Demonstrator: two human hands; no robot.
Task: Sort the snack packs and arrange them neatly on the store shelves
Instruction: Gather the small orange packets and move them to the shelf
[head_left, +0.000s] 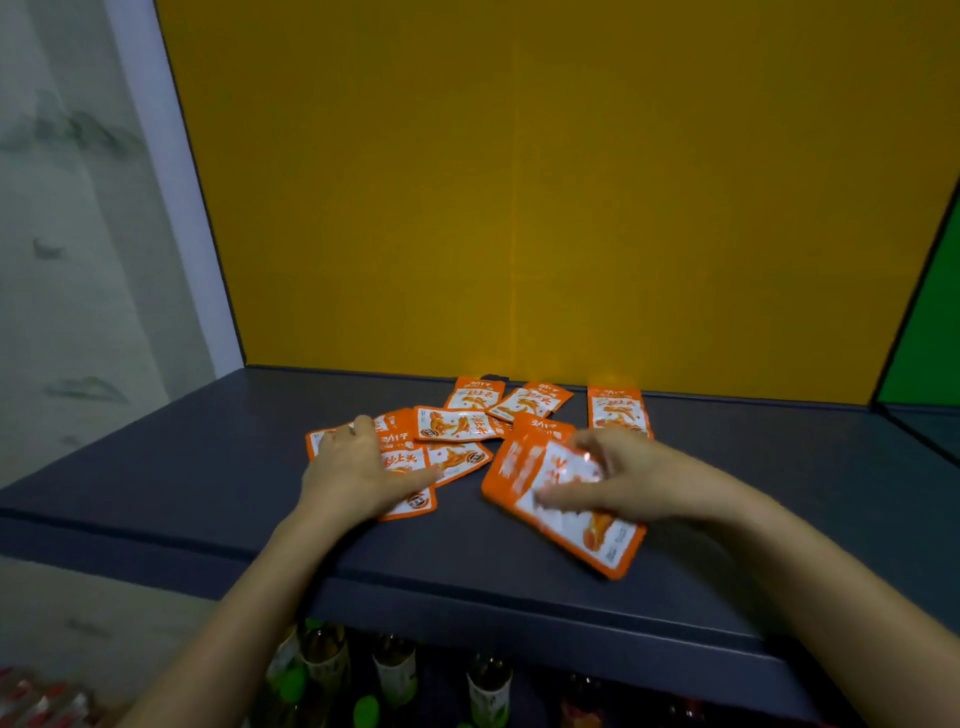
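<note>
Several orange-and-white snack packs (460, 423) lie scattered on a dark grey shelf (208, 467). My left hand (353, 470) rests flat on the packs at the left of the heap, fingers spread. My right hand (618, 480) grips a small stack of packs (563, 512), thumb under and fingers curled over the top; the stack is tilted and blurred. Two packs (530, 400) lie near the back wall. Another single pack (618, 410) lies just behind my right hand.
A yellow back panel (519, 208) closes the shelf behind; a green panel (930, 332) stands at the right. Below the shelf's front edge stand several bottles (395, 670). Red-and-white packs (36, 701) show at the bottom left.
</note>
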